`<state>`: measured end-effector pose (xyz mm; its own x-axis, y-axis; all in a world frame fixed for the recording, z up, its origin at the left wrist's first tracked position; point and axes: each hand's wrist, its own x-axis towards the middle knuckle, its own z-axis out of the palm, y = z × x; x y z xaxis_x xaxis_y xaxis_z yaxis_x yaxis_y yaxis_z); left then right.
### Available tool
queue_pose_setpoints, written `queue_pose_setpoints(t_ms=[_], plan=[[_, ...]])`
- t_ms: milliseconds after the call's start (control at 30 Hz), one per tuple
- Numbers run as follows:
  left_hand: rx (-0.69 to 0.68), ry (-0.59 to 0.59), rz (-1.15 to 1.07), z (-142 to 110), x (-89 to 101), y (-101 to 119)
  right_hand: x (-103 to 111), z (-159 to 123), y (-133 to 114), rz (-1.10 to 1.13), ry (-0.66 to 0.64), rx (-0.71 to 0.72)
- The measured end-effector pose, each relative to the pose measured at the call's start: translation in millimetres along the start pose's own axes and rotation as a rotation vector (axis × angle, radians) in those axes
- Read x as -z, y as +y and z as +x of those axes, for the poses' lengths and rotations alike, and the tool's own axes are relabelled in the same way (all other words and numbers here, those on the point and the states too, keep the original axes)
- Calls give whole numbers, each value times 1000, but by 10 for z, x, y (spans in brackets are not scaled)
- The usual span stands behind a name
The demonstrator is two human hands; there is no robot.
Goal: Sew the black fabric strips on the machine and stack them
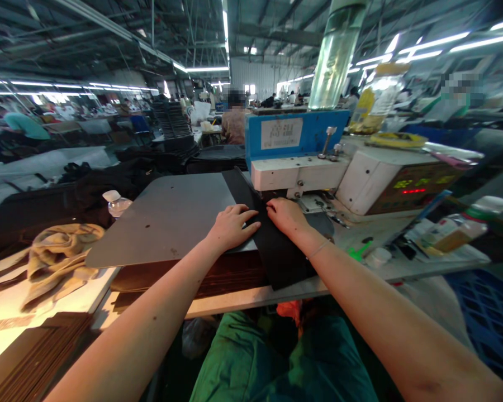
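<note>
A long black strip of sheet material (279,259) runs from the table's front edge back alongside the blue and white machine (297,174). My left hand (236,226) lies over the smooth grey plate (171,204), its fingers outstretched and their tips on the strip's left side. Close under the machine's head, my right hand (288,216) has its fingers curled and pinched at the strip's right side. The strip's part beneath the machine head is hidden. Brown sheets (230,276) are stacked below the grey plate.
On the right stand a control box (396,181) with lit digits, a bottle (465,226) and a small white cap (378,257). At left are a crumpled tan cloth (62,251), a clear bottle (118,205) and stacked brown pieces (37,352). Other people sit farther back.
</note>
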<state>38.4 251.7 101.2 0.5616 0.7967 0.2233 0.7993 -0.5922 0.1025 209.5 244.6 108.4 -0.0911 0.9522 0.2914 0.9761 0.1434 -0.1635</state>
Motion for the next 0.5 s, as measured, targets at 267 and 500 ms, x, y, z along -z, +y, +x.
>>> queue_pose_setpoints(t_ms=[267,500], plan=[[-13,8,2,1,0,-2,9,-6,0,0,-4,5],[-19,24,6,1,-12,-12,-4,-4,5,-7,7,1]])
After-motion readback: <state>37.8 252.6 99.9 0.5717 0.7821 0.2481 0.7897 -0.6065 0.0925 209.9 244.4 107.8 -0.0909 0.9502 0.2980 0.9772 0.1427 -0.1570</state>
